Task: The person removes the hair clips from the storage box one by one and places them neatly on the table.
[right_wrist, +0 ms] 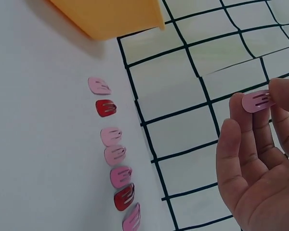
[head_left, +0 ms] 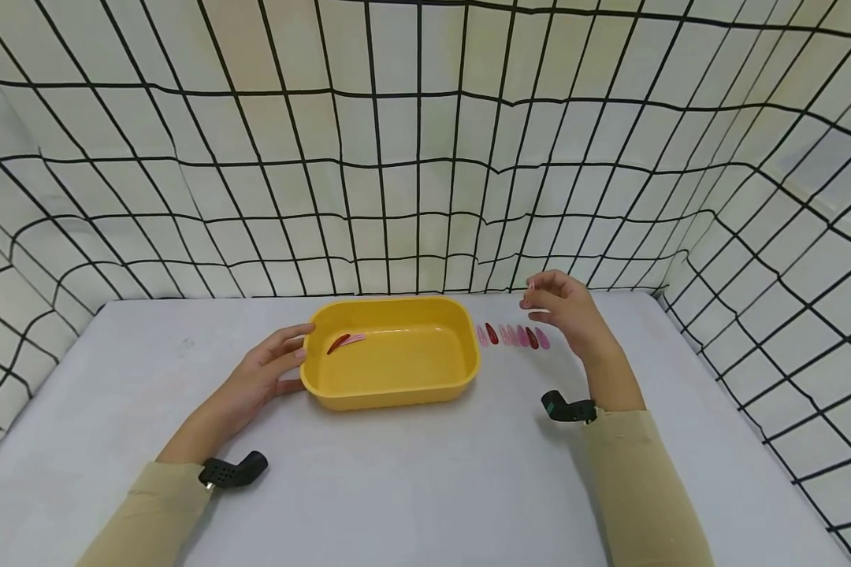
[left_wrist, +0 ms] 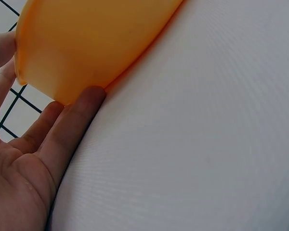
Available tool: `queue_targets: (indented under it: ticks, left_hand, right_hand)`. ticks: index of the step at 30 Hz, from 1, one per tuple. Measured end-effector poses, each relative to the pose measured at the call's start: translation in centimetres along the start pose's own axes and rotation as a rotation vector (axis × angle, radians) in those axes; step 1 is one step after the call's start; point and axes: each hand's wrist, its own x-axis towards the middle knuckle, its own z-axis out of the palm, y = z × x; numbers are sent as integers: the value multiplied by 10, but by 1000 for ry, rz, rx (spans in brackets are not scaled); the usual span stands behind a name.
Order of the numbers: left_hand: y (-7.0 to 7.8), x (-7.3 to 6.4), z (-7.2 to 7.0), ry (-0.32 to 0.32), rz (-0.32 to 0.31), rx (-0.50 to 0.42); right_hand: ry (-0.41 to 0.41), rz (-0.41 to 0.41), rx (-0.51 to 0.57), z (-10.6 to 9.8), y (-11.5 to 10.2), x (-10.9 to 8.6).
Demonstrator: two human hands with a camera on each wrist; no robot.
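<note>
A pink snap hair clip [right_wrist: 256,101] is pinched between the thumb and fingertips of my right hand [head_left: 563,309], raised above the table at the right. Below and left of that hand, a row of pink and red snap clips [right_wrist: 120,177] lies on the white cloth. My left hand [head_left: 273,368] touches the left end of a yellow plastic basin [head_left: 390,400], its fingers nearly straight along the wall and rim. Inside the basin, near its left end, lie a red clip [head_left: 337,343] and a pink clip [head_left: 354,339].
A white cloth covers the table [head_left: 397,488]. Black grid netting [head_left: 418,165] over white sheeting rises behind the table and along both sides. Each wrist wears a black camera mount, like the one on the left wrist [head_left: 234,470].
</note>
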Motion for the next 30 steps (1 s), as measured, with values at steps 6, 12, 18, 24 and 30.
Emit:
queue_targets:
  ticks: [6,12,18,24,30]
  left_hand:
    - [0,0,1,-5,4,-5]
    - [-1,0,0,-9,10,-6]
    - [-1,1,0,-1,3,-6]
    - [-2,1,0,-7,2,-4]
    - [-1,1,-1,-8,8,5]
  right_hand:
    - [-6,4,35,-7,5,-1]
    - [11,16,29,-12,10,-1]
    - [40,40,59,-18,17,2]
    - [31,79,55,-22,21,5]
    - [16,85,61,-23,23,7]
